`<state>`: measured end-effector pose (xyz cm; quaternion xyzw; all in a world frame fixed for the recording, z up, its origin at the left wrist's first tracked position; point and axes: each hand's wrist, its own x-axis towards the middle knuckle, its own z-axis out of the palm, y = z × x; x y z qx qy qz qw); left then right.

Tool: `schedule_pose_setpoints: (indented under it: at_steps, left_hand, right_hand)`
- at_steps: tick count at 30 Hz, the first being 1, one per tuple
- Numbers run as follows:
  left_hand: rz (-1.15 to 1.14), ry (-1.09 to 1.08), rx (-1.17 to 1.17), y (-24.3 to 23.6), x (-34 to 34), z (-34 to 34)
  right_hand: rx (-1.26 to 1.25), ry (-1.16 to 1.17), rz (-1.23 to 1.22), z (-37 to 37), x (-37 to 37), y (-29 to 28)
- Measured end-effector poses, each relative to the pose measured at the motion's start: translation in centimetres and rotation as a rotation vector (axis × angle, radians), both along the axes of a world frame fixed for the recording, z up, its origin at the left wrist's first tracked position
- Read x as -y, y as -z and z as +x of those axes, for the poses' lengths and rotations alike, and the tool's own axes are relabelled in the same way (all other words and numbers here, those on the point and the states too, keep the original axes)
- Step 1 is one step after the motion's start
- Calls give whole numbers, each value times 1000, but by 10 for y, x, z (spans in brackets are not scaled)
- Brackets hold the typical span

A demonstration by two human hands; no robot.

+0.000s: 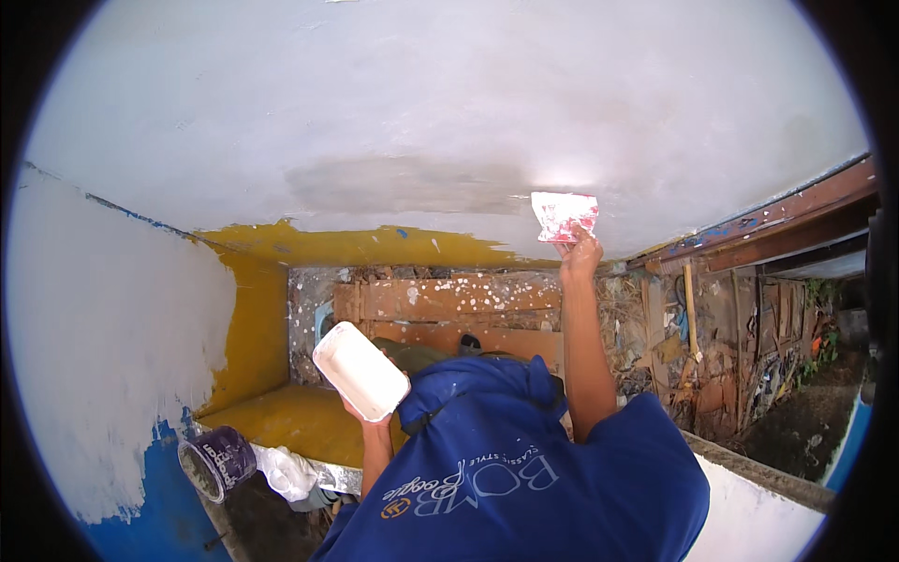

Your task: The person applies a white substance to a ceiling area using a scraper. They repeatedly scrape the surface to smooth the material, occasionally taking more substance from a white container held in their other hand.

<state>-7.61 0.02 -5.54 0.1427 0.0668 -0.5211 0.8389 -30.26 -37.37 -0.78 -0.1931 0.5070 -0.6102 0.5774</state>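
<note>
In my right hand [582, 255] I grip a wide flat putty spreader [563, 214], red where it shows through white smears. Its blade lies at the lower part of the white-coated wall [449, 103], next to a damp-looking grey streak. My left hand [373, 412] is closed around a white rectangular tub [361, 371], partly hidden beneath it. The tub is tilted, and its pale inside faces up. Whether any filler is left inside I cannot tell because of the glare.
Bare yellow paint [365, 245] runs along the wall's lower edge. At lower left, a dark bucket [217, 463] lies beside a white plastic bag [286, 473] by a yellow ledge [300, 421]. Paint-spotted boards [449, 295] cover the ground below; wooden beams [787, 220] edge the right.
</note>
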Motion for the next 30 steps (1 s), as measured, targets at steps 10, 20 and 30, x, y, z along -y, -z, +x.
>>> schedule_pose_setpoints:
  at_steps: [10, 20, 30]
  left_hand:
    - [19, 42, 18, -2, 3, 2]
    - [27, 65, 59, 5, 7, 1]
    - [40, 26, 37, 12, 1, -3]
  right_hand:
    - [59, -105, 320, 42, 20, 93]
    - [195, -121, 76, 51, 4, -25]
    - [94, -33, 104, -6, 3, -20]
